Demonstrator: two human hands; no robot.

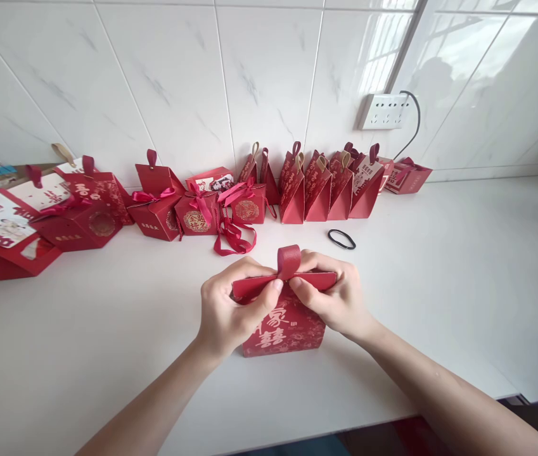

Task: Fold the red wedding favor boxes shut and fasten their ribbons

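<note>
Head cam shows both hands busy with one red gift box [288, 326], front and middle of the white table [440, 272]; can't really tell if its bottom's touching down. Left hand [228, 310] has the top edge pinched on one side, right hand [339, 294] on the other, thumbs just below the strap loop [289, 261]. Behind it: a black band [339, 245], plus more red boxes [316, 197] lined up near the tiled wall [269, 76].

The single head-worn camera is looking forward and down from above the near side of the red box [294, 329], sitting close to it, facing the tiled wall [168, 76] beyond it and taking in the white counter [430, 266] to its left and right.
</note>
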